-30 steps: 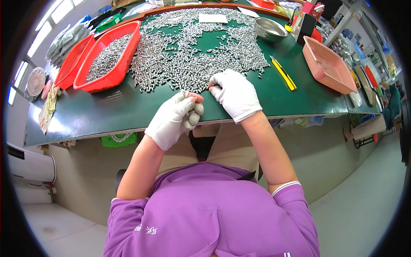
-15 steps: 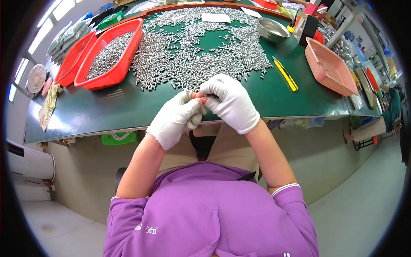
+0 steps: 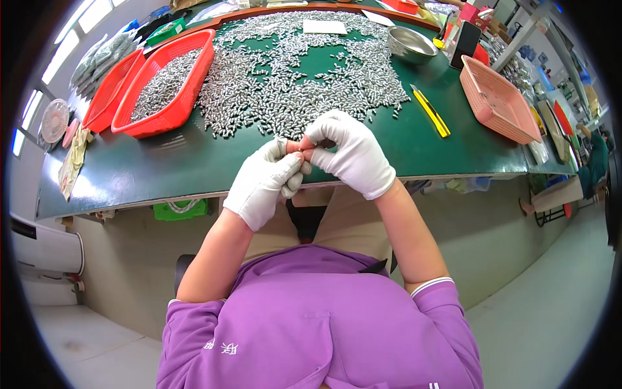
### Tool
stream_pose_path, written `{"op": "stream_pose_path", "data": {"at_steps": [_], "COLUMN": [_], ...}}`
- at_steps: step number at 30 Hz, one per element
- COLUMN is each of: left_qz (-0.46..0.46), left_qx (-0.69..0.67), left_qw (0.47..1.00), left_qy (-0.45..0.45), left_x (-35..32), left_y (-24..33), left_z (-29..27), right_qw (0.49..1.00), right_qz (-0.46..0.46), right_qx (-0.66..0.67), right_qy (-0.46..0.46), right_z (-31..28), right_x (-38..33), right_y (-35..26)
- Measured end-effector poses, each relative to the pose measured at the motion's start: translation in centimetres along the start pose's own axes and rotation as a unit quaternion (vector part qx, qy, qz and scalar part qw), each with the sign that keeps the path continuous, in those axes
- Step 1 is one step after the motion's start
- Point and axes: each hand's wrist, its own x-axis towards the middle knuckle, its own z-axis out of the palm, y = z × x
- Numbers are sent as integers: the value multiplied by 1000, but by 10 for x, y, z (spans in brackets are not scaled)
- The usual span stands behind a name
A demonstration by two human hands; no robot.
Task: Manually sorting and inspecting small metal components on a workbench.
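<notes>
Both hands wear white gloves with the fingertips bare. My left hand (image 3: 265, 181) and my right hand (image 3: 350, 152) meet at the fingertips over the near edge of the green table (image 3: 162, 168), pinching something small that I cannot make out. Just beyond them a wide spread of small silver metal parts (image 3: 298, 91) covers the table top.
Two red trays (image 3: 165, 81) at the left hold more silver parts. A metal bowl (image 3: 411, 44) stands at the back, a yellow cutter (image 3: 431, 111) to the right, a pink basket (image 3: 495, 100) farther right. A white paper (image 3: 325, 26) lies among the parts.
My right hand left the pile of parts and came back toward me. Both hands now meet fingertip to fingertip at the table's near edge.
</notes>
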Motion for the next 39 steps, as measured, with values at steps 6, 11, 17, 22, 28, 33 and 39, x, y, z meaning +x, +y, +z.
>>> {"op": "stream_pose_path", "data": {"at_steps": [6,11,17,22,28,33,39], "left_qz": [13,12,12,-9,-18,-15,-9], "left_qx": [24,29,27,10,-22,7,-12], "left_qw": [1000,999,1000,999,999,999,999], "left_qy": [5,10,3,-30,-29,-29,-35], "left_x": [-2,-1,-1,3,2,2,4], "left_y": [2,0,1,2,5,5,0], "left_z": [5,3,2,-6,-3,-4,-8], "right_qw": [984,946,941,937,991,997,999], "right_qz": [117,160,145,148,129,58,37], "right_qx": [-135,-282,-306,-316,16,49,-24], "right_qy": [11,-31,-12,-12,-11,-27,31], "right_z": [-1,5,9,8,3,4,3], "right_x": [1,4,5,3,1,0,-1], "right_y": [19,18,20,20,11,0,5]}}
